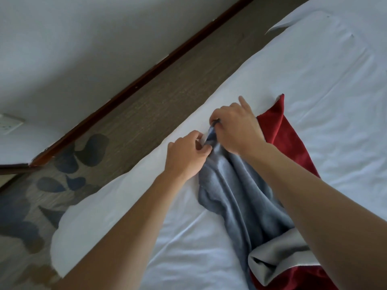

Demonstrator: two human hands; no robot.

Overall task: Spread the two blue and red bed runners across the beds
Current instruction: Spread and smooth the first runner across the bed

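A bed runner (236, 189), blue-grey with red parts and a pale lining, lies bunched on the white bed (326, 84). It runs from the lower right up toward the bed's far edge. My left hand (186, 155) pinches the runner's blue end near that edge. My right hand (236, 126) grips the same end just beyond it, forefinger pointing out. A red part (287, 135) lies flat to the right of my right hand. Only one runner is in view.
Beyond the bed's far edge is a strip of patterned carpet (129, 124) with dark leaf shapes, then a dark wooden skirting (134, 88) and a white wall (83, 38). A wall socket (9, 123) sits at the left. A folded sheet corner (293, 19) shows at top right.
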